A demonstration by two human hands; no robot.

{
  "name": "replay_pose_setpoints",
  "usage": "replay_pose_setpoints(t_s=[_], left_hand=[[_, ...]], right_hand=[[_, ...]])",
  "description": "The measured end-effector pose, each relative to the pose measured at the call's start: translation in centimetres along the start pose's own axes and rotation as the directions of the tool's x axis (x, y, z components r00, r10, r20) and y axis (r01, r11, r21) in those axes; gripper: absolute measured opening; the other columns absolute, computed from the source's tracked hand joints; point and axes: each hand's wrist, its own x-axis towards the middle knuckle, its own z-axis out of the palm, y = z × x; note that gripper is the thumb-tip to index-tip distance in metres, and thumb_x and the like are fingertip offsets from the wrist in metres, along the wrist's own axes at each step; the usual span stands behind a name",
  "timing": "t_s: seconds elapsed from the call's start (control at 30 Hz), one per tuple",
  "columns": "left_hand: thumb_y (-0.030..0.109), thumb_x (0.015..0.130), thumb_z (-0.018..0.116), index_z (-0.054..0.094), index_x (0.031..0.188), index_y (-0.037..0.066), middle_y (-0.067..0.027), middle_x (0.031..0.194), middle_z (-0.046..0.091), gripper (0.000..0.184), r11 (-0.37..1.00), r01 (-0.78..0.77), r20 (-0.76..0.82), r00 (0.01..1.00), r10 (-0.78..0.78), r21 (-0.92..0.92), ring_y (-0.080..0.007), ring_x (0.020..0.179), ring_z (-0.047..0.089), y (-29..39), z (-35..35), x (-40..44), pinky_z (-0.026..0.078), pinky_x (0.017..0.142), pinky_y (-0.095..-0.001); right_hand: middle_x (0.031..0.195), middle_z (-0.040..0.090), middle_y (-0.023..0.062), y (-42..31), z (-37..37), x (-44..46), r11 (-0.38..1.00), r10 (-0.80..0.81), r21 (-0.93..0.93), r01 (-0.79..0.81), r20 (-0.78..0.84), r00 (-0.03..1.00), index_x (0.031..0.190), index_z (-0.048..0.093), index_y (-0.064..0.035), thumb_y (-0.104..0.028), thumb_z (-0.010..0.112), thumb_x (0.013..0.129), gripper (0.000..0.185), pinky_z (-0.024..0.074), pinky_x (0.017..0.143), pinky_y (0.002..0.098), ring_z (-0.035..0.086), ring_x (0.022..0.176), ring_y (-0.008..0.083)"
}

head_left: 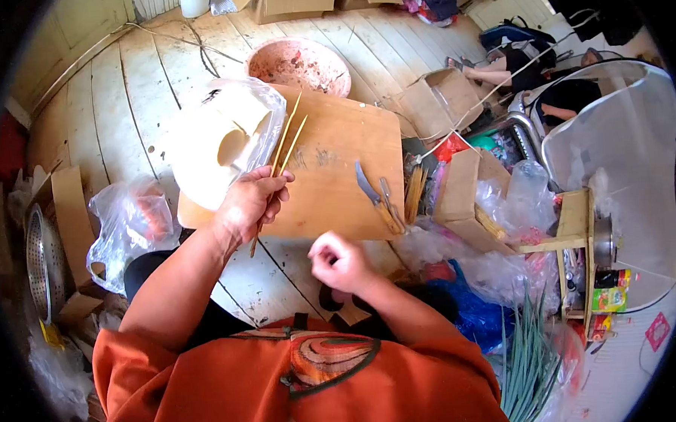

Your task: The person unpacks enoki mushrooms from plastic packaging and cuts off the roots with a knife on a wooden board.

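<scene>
My left hand (pixel 256 205) is closed around two thin bamboo skewers (pixel 291 144), whose pointed ends rise above the fist; a lower end shows under it. Close to my body, my right hand (pixel 339 262) is curled, and I cannot make out whether anything is in it. Beyond both hands lies a wooden board (pixel 330 204). Pale, cut pieces (pixel 233 146) in a clear plastic bag (pixel 272 112) rest on a white, overexposed surface at its left. A knife with a curved blade (pixel 367 183) and a slimmer tool (pixel 386 194) lie on the board's right side.
A pink basin (pixel 299 65) stands behind the board. On the right are a bundle of sticks (pixel 415 192), cardboard boxes (pixel 458 194), a wooden stool (pixel 573 231) and green onions (pixel 529 361). A plastic bag (pixel 135 227) and metal colander (pixel 42 261) are left. Another person's legs (pixel 490 72) show far right.
</scene>
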Motion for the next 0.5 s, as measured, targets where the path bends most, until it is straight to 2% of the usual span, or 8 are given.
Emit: replay_pose_setpoints(t_s=[0.03, 0.1, 0.13, 0.23, 0.27, 0.37, 0.4, 0.5], left_hand=[[0.016, 0.094, 0.05, 0.057, 0.102, 0.008, -0.0002, 0.068, 0.053, 0.013, 0.999, 0.016, -0.008, 1.0, -0.015, 0.046, -0.0081, 0.046, 0.04, -0.6, -0.2, -0.2, 0.03, 0.041, -0.0232], [0.017, 0.094, 0.049, 0.057, 0.102, 0.008, -0.0004, 0.068, 0.053, 0.014, 0.997, 0.029, 0.022, 0.999, -0.03, 0.072, -0.0084, 0.046, 0.04, -2.2, -0.4, -0.9, 0.031, 0.041, -0.0235], [0.017, 0.095, 0.049, 0.057, 0.103, 0.007, -0.0006, 0.068, 0.054, 0.015, 0.994, 0.054, 0.042, 0.997, -0.058, 0.098, -0.0087, 0.047, 0.041, -2.9, -0.3, -1.5, 0.032, 0.041, -0.0237], [0.019, 0.097, 0.048, 0.057, 0.104, 0.007, -0.002, 0.071, 0.058, 0.017, 0.989, 0.148, 0.104, 0.983, -0.15, 0.023, -0.0098, 0.048, 0.044, -4.2, 0.9, -3.6, 0.032, 0.04, -0.0235], [0.023, 0.099, 0.045, 0.057, 0.104, 0.006, -0.0042, 0.079, 0.062, 0.021, 0.989, 0.146, 0.21, 0.966, -0.15, 0.032, -0.0125, 0.06, 0.055, -4.6, 0.5, -3.8, 0.043, 0.049, -0.0253], [0.021, 0.098, 0.045, 0.057, 0.105, 0.005, -0.0067, 0.086, 0.064, 0.021, 0.979, 0.163, 0.214, 0.968, -0.134, -0.125, -0.0178, 0.074, 0.062, -4.5, 2.9, -6.4, 0.052, 0.063, -0.0311], [0.019, 0.098, 0.044, 0.057, 0.106, 0.004, -0.0088, 0.089, 0.064, 0.021, 0.982, 0.153, 0.247, 0.961, -0.121, -0.114, -0.0222, 0.082, 0.063, -5.0, 2.6, -6.3, 0.054, 0.075, -0.0366], [0.018, 0.099, 0.041, 0.056, 0.112, 0.002, -0.013, 0.095, 0.065, 0.025, 0.983, 0.131, 0.248, 0.964, -0.096, -0.129, -0.0244, 0.086, 0.064, -4.8, 3.4, -8.2, 0.052, 0.082, -0.0372]], right_hand=[[0.068, 0.059, 0.0056, -1.9, -0.6, -0.2, 0.994, -0.104, 0.005, 0.107, -0.172, 0.98, 0.079, 0.054, -0.0058, 0.003, 0.063, 0.074, 0.013, 0.0483, 0.056, 0.026, 0.057, 0.057, 0.0142], [0.077, 0.062, 0.0076, -5.3, -2.1, -0.7, 0.907, -0.413, -0.22, 0.358, -0.305, 0.858, 0.08, 0.055, -0.0069, 0.001, 0.064, 0.072, 0.014, 0.0502, 0.061, 0.0282, 0.06, 0.064, 0.0185], [0.077, 0.062, 0.0076, -7.0, -2.0, -1.3, 0.905, -0.418, -0.228, 0.359, -0.313, 0.853, 0.08, 0.055, -0.0069, 0.001, 0.064, 0.072, 0.014, 0.0502, 0.061, 0.0282, 0.06, 0.064, 0.0185], [0.095, 0.062, 0.0106, -9.4, -0.9, -3.5, 0.762, -0.553, -0.508, 0.4, -0.189, 0.812, 0.08, 0.055, -0.0084, -0.002, 0.066, 0.067, 0.018, 0.0516, 0.07, 0.0353, 0.062, 0.081, 0.0271], [0.095, 0.062, 0.01, -9.3, 0.0, -3.9, 0.732, -0.57, -0.542, 0.413, -0.155, 0.807, 0.08, 0.055, -0.0084, -0.002, 0.066, 0.067, 0.017, 0.0514, 0.071, 0.0351, 0.062, 0.082, 0.0264], [0.097, 0.062, 0.0084, -8.8, 1.9, -5.1, 0.676, -0.583, -0.589, 0.444, -0.058, 0.81, 0.08, 0.056, -0.0086, -0.005, 0.065, 0.07, 0.014, 0.0504, 0.076, 0.0356, 0.061, 0.085, 0.025], [0.097, 0.062, 0.0082, -8.8, 2.3, -5.4, 0.639, -0.608, -0.612, 0.465, -0.032, 0.793, 0.081, 0.057, -0.0084, -0.006, 0.065, 0.07, 0.013, 0.0499, 0.078, 0.036, 0.06, 0.087, 0.0251], [0.097, 0.062, 0.0086, -8.8, 2.8, -6.4, 0.575, -0.63, -0.653, 0.494, 0.031, 0.776, 0.081, 0.058, -0.0075, -0.007, 0.064, 0.071, 0.012, 0.0486, 0.083, 0.0378, 0.059, 0.09, 0.0264]])
